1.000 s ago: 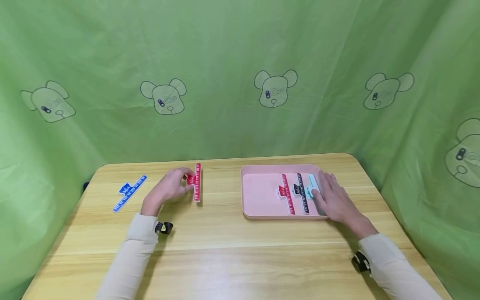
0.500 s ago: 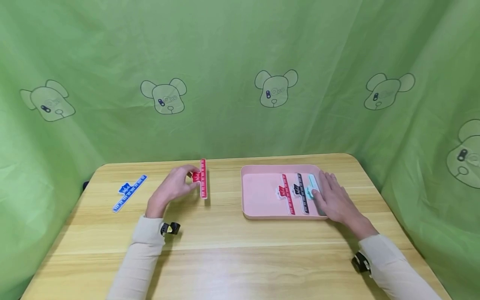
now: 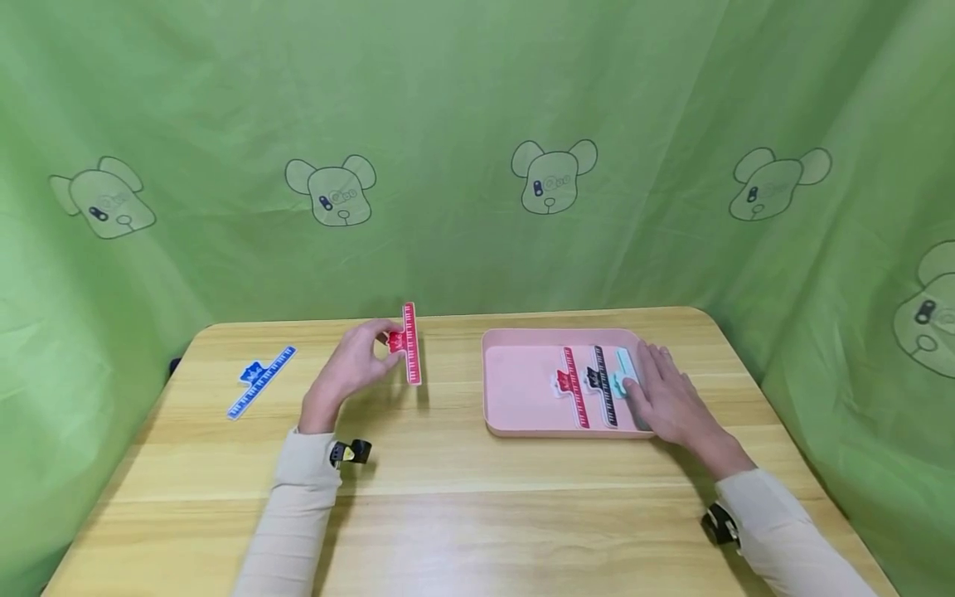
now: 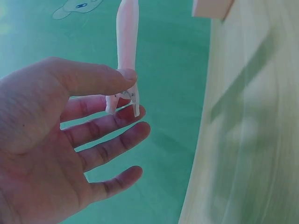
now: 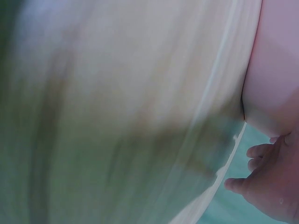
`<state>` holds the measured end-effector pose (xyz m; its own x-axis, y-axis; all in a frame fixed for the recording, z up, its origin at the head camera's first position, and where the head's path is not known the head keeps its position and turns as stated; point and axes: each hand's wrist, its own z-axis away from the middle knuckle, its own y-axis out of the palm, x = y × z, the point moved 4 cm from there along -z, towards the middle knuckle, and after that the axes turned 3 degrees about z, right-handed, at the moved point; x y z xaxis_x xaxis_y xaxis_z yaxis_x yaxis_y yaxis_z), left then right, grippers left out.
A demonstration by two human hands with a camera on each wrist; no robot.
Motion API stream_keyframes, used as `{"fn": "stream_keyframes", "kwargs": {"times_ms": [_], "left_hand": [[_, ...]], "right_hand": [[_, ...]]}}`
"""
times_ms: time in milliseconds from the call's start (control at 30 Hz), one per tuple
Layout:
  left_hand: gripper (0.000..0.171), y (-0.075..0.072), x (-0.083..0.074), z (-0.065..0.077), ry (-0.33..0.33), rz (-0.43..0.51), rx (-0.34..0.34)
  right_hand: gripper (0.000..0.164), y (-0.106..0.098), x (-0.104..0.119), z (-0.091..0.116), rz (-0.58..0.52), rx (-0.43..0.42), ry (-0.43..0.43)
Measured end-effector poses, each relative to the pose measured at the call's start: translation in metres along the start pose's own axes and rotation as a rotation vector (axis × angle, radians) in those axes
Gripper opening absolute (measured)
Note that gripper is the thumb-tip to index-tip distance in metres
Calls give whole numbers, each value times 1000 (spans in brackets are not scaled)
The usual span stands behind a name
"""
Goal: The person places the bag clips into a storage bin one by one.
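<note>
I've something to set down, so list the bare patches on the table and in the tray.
Bare: the table between the sleeves; the gap between the held red clip and pink tray; the tray left of its own red clip. Crowded: right of it, where a black clip and a turquoise clip lie, with the right hand at the tray's rim.

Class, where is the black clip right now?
In the head view, the black clip lies in the right half of the pink tray, between a red clip and a turquoise clip.
</note>
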<state>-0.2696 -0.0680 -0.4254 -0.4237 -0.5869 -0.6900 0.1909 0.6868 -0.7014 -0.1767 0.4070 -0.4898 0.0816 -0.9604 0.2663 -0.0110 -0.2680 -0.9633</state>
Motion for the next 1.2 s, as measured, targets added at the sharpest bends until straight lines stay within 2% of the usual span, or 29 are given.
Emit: {"fn": "stream_keyframes", "kwargs": {"times_ms": [267,700,1033,1200], "left_hand": [[49,1,-5,-2,-1,-11,-37],[48,4,-20,-4,8,-4,-42],[45,18,-33,-10,61,-3,-41],[45,23,-36,-12,58,20,-20]], "right_hand": [[78,0,-1,0,-3,5,-5],[79,2,-1,-1,0,9,-9],[79,2,-1,0,-3,22,7],[80,1,-1,0,2,20,4]]}}
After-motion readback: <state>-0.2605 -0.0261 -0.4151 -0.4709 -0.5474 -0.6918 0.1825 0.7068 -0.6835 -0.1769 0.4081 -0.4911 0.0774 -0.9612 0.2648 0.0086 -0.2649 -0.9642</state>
